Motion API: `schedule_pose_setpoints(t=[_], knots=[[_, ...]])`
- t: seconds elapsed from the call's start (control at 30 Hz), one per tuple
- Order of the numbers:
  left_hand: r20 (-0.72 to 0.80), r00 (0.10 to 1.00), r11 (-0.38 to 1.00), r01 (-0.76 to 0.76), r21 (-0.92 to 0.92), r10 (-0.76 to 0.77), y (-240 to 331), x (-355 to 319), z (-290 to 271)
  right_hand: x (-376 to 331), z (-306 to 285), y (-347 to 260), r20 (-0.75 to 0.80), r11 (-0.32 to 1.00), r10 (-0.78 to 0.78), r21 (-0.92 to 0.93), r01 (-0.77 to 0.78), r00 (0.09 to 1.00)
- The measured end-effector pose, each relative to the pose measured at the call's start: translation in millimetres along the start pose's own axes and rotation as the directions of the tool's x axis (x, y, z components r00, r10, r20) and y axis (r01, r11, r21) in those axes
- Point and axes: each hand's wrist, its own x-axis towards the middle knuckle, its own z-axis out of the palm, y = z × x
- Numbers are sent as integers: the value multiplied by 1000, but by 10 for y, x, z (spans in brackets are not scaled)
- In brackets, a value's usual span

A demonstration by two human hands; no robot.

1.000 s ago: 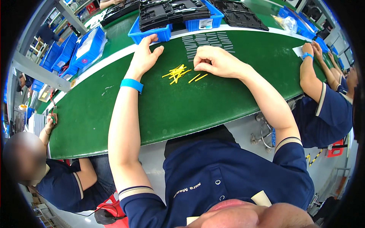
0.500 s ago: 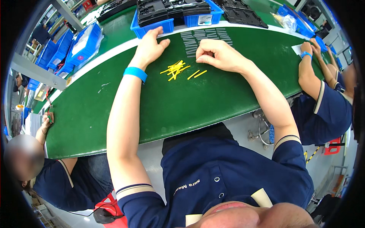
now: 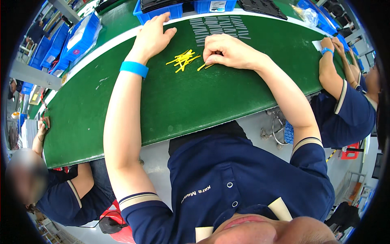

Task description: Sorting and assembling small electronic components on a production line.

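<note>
My left hand (image 3: 154, 38) rests over the far left part of the green tabletop (image 3: 170, 105), fingers stretched and thumb apart, holding nothing. To its right lies a loose heap of thin yellow strips (image 3: 183, 60). My right hand (image 3: 229, 52) is closed, thumb and forefinger pinched at the end of a separate yellow strip (image 3: 200, 67) beside the heap. A second strip lies close by, partly hidden by the fingers. Just beyond my right hand, several small grey strips (image 3: 199, 32) are laid out in slanted rows.
Blue bins (image 3: 162, 13) with black trays stand beyond the white table edge. Another black tray (image 3: 262, 9) lies to their right. More blue bins (image 3: 81, 37) are at the far left. One person's hands (image 3: 331, 44) work at the right, another person's hand (image 3: 42, 127) at the left.
My right hand has come down and left onto the two separate yellow strips, its fingertips now covering their ends. My left hand stays open. The whole view has shifted slightly.
</note>
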Motion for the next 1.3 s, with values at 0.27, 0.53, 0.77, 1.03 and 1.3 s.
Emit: schedule_pose_setpoints(t=[0.27, 0.53, 0.77, 1.03, 1.3], knots=[[263, 963, 918, 50, -394, 60, 489, -513, -295, -41, 0, -60, -99, 998, 55, 23, -53, 994], [297, 935, 935, -82, -345, 192, 661, -569, -301, -49, 6, -50, -92, 995, 76, 67, -70, 993], [289, 957, 901, 103, -421, 26, 738, -568, -289, -62, -41, -139, -121, 956, 196, 244, -162, 973], [289, 952, 892, 214, -399, -99, 799, -579, -304, -77, 5, -148, -152, 958, 183, 249, -142, 971], [247, 969, 844, 157, -513, -30, 711, -577, -201, -57, -52, -135, -173, 942, 263, 257, -214, 949]])
